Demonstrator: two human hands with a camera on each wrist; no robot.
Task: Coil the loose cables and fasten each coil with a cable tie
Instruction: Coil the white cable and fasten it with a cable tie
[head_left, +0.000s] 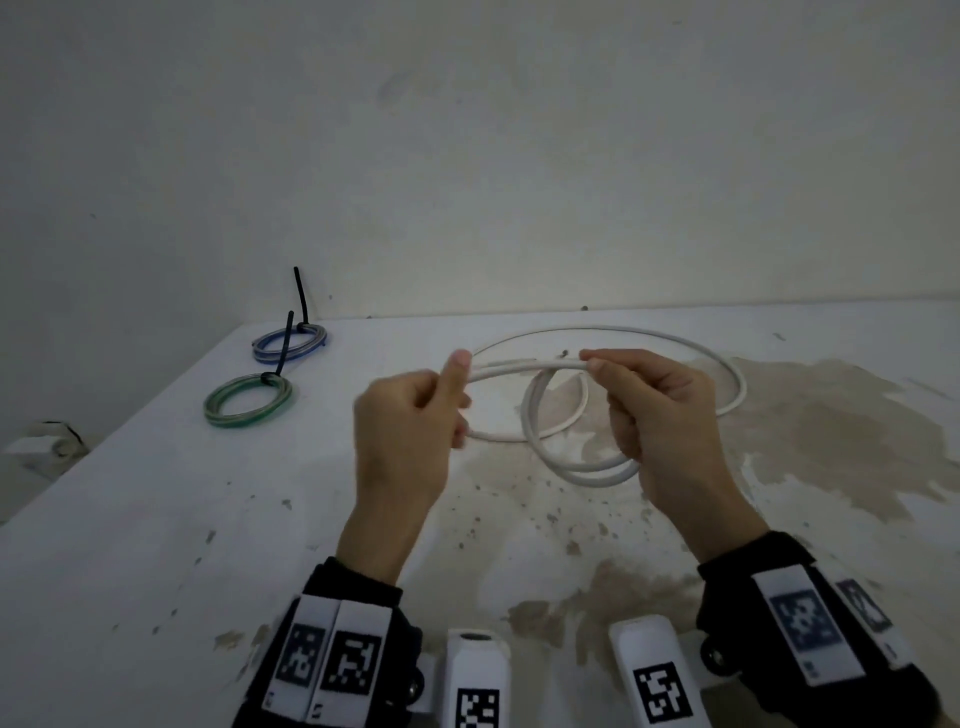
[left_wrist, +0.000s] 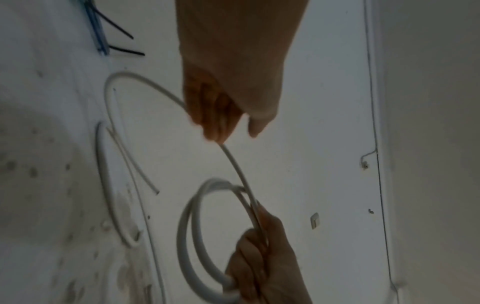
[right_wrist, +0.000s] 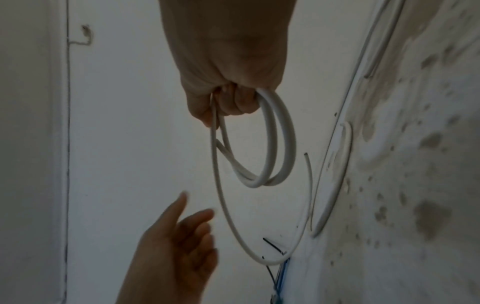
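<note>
My right hand (head_left: 660, 410) grips a small coil of two turns of the white cable (head_left: 582, 467), held upright above the table (head_left: 260, 545). From its thumb a strand runs left to my left hand (head_left: 441, 405), whose curled fingers hold it loosely, thumb up. The rest of the cable lies in a wide loop (head_left: 730, 369) on the table behind both hands. The left wrist view shows the strand passing under my left hand's fingers (left_wrist: 218, 123) down to the coil (left_wrist: 187, 236). In the right wrist view the coil (right_wrist: 281, 144) hangs from my right hand (right_wrist: 228, 86).
A green coil (head_left: 248, 400) and a blue coil (head_left: 289, 343), each bound with a black tie, lie at the table's far left corner. The table's left edge runs diagonally; a wall stands behind. Two white tagged blocks (head_left: 475, 675) sit at the near edge.
</note>
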